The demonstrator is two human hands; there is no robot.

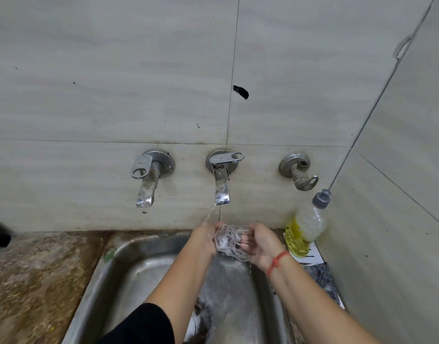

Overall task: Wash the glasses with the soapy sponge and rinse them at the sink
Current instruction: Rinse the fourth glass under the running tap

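A clear patterned glass (232, 242) lies tilted on its side between both hands, over the steel sink (129, 269). My left hand (204, 238) touches its left end, and water from the middle tap (221, 188) falls in a thin stream onto that hand. My right hand (261, 245) cups the glass from the right and below, fingers curled around it. Water drips off the glass into the basin. No sponge is in view.
A second tap (145, 181) hangs to the left and an old spoutless valve (300, 173) to the right on the tiled wall. A yellow soap bottle (305, 227) stands at the sink's back right corner. A stained stone counter (39, 281) lies left of the sink.
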